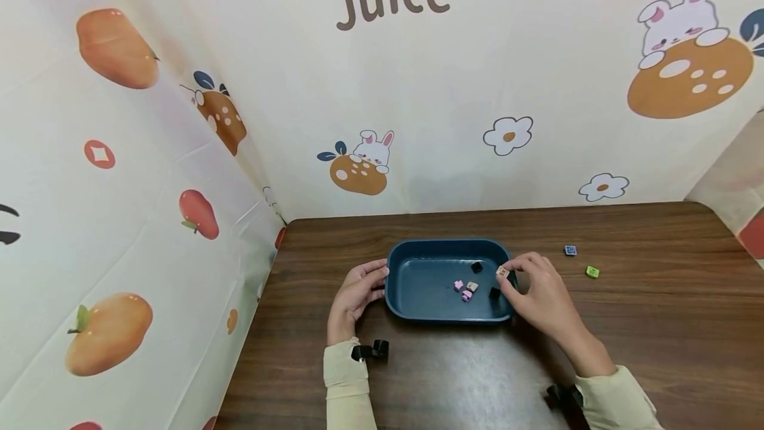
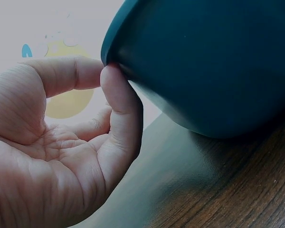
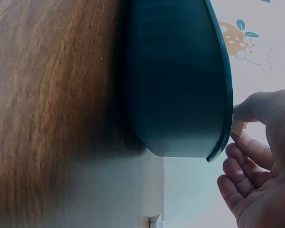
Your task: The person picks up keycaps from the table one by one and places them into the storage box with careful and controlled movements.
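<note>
A dark blue tray (image 1: 426, 310) with raised sides rests on the wooden table. At its left end my left hand (image 1: 358, 294) pinches the rim between thumb and finger, which the left wrist view shows close up (image 2: 118, 109). Over the right end, my right hand (image 1: 540, 290) grips a small beige block (image 1: 503, 272) between thumb and fingertip. In the right wrist view this block (image 3: 237, 126) is beside the tray's rim, partly hidden by the fingers. Inside the tray lie a black block (image 1: 476, 267), another black block (image 1: 495, 293), pink pieces (image 1: 467, 295) and a cream piece (image 1: 472, 286).
To the right of the tray, a blue block (image 1: 570, 251) and a green block (image 1: 592, 272) lie on the wooden table (image 1: 668, 297). A printed cloth wall (image 1: 442, 171) stands behind the table, and another runs along its left side.
</note>
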`<state>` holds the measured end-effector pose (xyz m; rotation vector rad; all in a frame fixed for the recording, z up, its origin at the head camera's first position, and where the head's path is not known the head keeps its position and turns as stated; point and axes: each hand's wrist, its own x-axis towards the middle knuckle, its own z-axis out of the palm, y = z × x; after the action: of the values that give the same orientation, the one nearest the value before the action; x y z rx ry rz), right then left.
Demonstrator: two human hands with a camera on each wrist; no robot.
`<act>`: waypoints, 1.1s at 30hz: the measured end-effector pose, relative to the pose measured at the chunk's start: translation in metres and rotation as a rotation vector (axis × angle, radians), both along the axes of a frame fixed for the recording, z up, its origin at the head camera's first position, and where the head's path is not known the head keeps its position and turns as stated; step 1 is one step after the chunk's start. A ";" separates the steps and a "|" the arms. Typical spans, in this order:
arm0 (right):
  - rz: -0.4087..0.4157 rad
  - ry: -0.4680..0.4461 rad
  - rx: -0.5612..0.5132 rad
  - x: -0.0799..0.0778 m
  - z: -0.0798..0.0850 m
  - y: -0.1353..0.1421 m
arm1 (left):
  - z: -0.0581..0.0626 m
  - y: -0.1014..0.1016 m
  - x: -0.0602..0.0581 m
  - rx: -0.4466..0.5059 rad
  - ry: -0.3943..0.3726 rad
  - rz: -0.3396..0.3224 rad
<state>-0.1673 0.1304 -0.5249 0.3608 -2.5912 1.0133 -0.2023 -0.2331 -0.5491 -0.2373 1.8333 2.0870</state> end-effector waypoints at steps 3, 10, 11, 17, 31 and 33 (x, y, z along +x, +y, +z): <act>0.001 0.006 0.000 -0.001 0.001 0.001 | 0.001 0.001 -0.001 0.004 0.003 -0.009; 0.003 0.005 0.011 -0.002 0.002 -0.001 | 0.001 0.001 -0.002 0.004 -0.004 -0.012; 0.002 0.002 0.012 -0.002 0.002 -0.002 | 0.000 0.001 -0.002 0.006 -0.007 -0.011; -0.002 -0.013 0.010 -0.002 0.002 -0.006 | 0.001 0.000 0.000 0.004 -0.008 -0.010; 0.016 -0.015 0.000 0.000 0.001 -0.011 | 0.000 0.000 0.001 -0.003 0.007 -0.014; 0.021 -0.021 0.001 0.000 0.001 -0.013 | 0.001 -0.001 0.001 -0.003 0.010 -0.012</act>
<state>-0.1669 0.1177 -0.5237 0.3804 -2.6121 1.0282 -0.2010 -0.2337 -0.5485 -0.2165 1.8390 2.0811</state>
